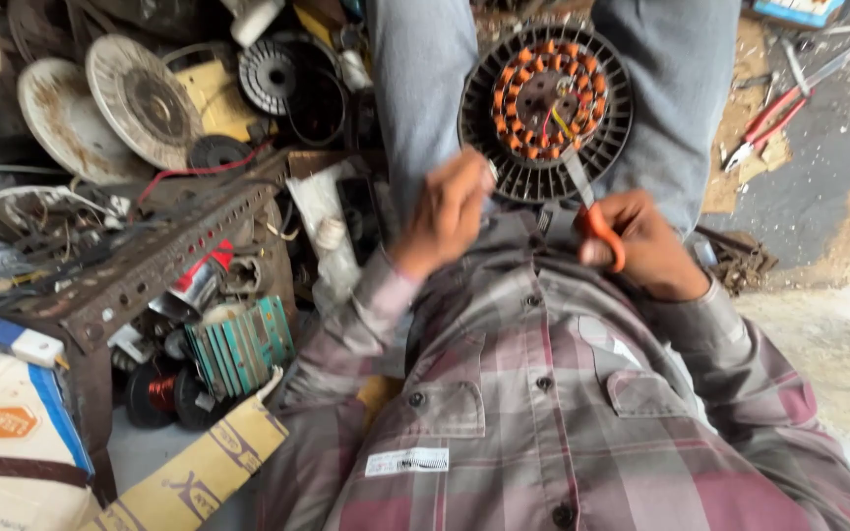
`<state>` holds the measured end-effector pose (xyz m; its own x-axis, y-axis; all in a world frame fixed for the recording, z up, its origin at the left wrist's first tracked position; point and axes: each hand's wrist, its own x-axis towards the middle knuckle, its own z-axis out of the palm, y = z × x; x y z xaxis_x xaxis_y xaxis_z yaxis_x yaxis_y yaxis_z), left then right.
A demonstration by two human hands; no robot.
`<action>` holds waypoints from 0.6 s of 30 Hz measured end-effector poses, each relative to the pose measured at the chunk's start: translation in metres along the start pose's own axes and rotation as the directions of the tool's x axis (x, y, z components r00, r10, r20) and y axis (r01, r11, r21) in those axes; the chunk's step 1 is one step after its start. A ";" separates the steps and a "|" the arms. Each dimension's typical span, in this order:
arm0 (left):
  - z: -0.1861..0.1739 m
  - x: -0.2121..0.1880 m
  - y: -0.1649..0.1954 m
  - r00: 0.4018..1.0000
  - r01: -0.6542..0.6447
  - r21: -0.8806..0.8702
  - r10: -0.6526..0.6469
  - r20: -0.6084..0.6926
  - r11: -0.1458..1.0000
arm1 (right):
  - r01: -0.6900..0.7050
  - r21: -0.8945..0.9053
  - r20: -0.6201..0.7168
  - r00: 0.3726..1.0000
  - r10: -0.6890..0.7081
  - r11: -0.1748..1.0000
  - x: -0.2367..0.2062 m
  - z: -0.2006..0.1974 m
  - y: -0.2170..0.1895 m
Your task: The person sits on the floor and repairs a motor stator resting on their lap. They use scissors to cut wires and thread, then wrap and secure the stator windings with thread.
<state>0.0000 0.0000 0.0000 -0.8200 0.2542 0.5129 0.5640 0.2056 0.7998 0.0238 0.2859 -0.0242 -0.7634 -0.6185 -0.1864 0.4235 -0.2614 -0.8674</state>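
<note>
A round black motor stator (546, 110) with orange copper windings rests between my knees. My left hand (448, 209) grips its lower left rim with curled fingers. My right hand (641, 241) is closed on orange-handled scissors (587, 202), whose blades point up into the windings near coloured wires at the centre. My plaid shirt fills the lower part of the view.
Red-handled pliers (774, 116) lie on the floor at the right. At the left stands a rusty perforated metal rack (150, 261) with round fan covers (140, 98), a finned teal motor part (243, 344), wound coils and cardboard boxes (12, 442).
</note>
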 end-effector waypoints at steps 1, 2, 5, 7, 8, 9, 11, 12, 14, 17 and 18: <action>-0.002 -0.002 -0.005 0.996 0.036 0.152 -0.047 0.073 0.988 | -0.038 -0.010 -0.049 0.998 0.038 0.999 -0.004 0.001 -0.001; -0.005 -0.002 -0.008 0.985 0.051 0.305 -0.098 0.140 0.951 | -0.070 -0.021 -0.095 0.993 0.068 0.997 -0.004 0.002 -0.004; -0.012 0.001 -0.015 0.964 -0.019 0.503 -0.117 0.237 0.864 | -0.069 -0.062 -0.160 0.985 0.058 0.996 0.003 0.010 -0.012; -0.012 -0.004 -0.013 0.969 0.024 0.453 -0.133 0.210 0.891 | -0.096 -0.162 -0.191 0.980 0.064 0.982 0.000 0.016 -0.017; -0.019 -0.003 -0.013 0.973 0.085 0.382 -0.159 0.166 0.920 | -0.121 -0.247 -0.207 0.976 0.069 0.962 0.003 0.019 -0.022; -0.021 -0.010 -0.013 0.974 0.146 0.307 -0.190 0.120 0.941 | -0.147 -0.331 -0.221 0.972 0.075 0.932 0.003 0.023 -0.020; -0.020 -0.021 -0.012 0.955 0.281 0.124 -0.290 0.058 0.952 | -0.140 -0.478 -0.184 0.981 0.058 0.867 0.004 0.029 -0.018; -0.020 -0.022 -0.008 0.939 0.340 0.025 -0.341 0.034 0.940 | -0.134 -0.548 -0.166 0.985 0.050 0.826 0.004 0.032 -0.022; -0.004 -0.022 0.008 0.909 0.407 0.057 -0.411 0.074 0.912 | -0.033 -0.647 -0.066 0.998 -0.013 0.761 0.012 0.040 -0.028; 0.009 -0.019 0.036 0.940 0.327 0.044 -0.330 0.083 0.944 | 0.001 -0.677 -0.026 0.999 -0.025 0.736 0.019 0.052 -0.032; 0.009 -0.015 0.042 0.960 0.268 0.030 -0.269 0.078 0.963 | -0.008 -0.670 -0.033 0.999 -0.019 0.742 0.020 0.053 -0.032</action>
<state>0.0371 0.0133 0.0229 -0.9313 0.2626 0.2525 0.3266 0.2946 0.8981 0.0210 0.2423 0.0246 -0.7871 -0.5884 -0.1853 -0.0062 0.3079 -0.9514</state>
